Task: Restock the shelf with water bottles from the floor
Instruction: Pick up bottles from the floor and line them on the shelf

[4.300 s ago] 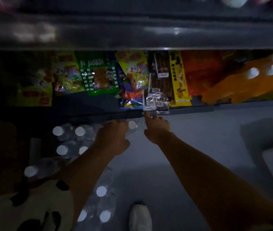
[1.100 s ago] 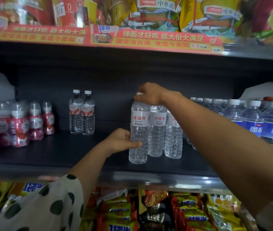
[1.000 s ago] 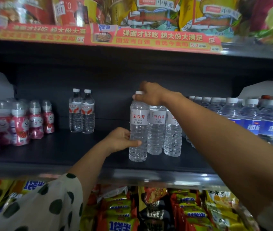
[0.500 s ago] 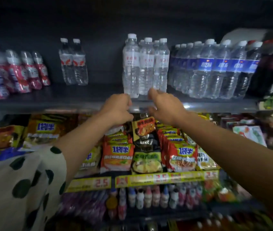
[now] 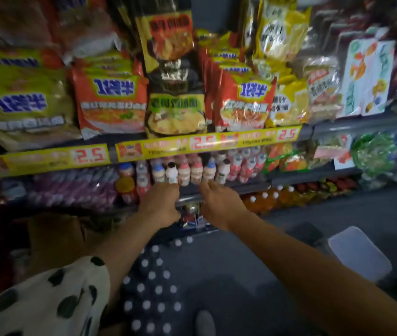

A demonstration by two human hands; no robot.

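- Left hand [image 5: 160, 204] and right hand [image 5: 219, 204] reach out mid-frame, fingers loosely curled, holding nothing.
- Water bottles [image 5: 151, 284] stand on the floor, lower middle, white caps up.

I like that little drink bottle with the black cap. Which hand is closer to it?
The left hand. It is just below the black-capped bottle, fingers nearly under it. The right hand is lower and off to the right.

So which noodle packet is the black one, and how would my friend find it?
Find the long yellow price strip with red 2.5 signs. Just above its middle stands the noodle packet, between two orange-red packets. Only it has a black top and a green label.
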